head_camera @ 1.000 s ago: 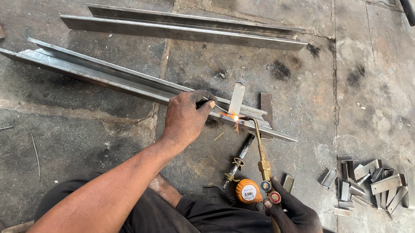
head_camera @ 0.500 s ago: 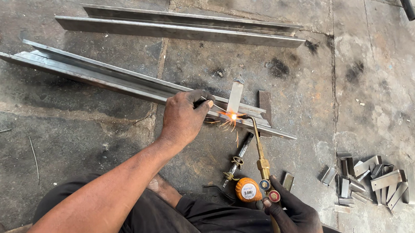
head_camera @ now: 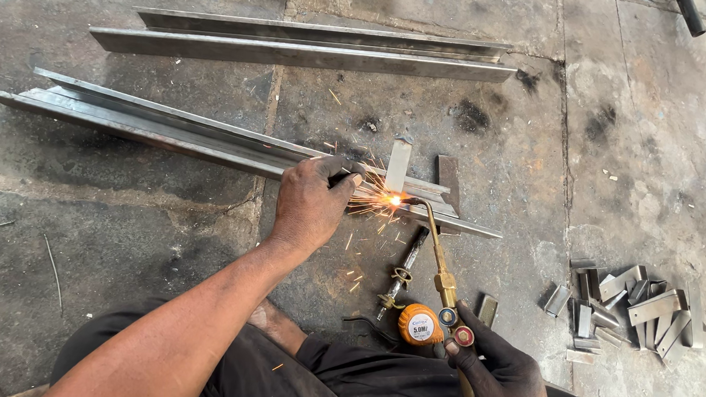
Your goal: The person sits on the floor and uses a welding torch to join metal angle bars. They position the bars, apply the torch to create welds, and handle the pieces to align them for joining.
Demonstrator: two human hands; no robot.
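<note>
A: Torch condition?
B: Brass cutting torch, curved tip sparking on the grey steel angle bar lying on the concrete floor. Right hand closed around its handle.
A: Left hand?
B: Curled, gripping a dark tool against the bar.

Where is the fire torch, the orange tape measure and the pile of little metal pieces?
cutting torch [head_camera: 445, 286]: head view, on its brass body.
orange tape measure [head_camera: 418, 325]: head view, on its round case.
pile of small metal pieces [head_camera: 635, 310]: head view, middle of the heap.
</note>
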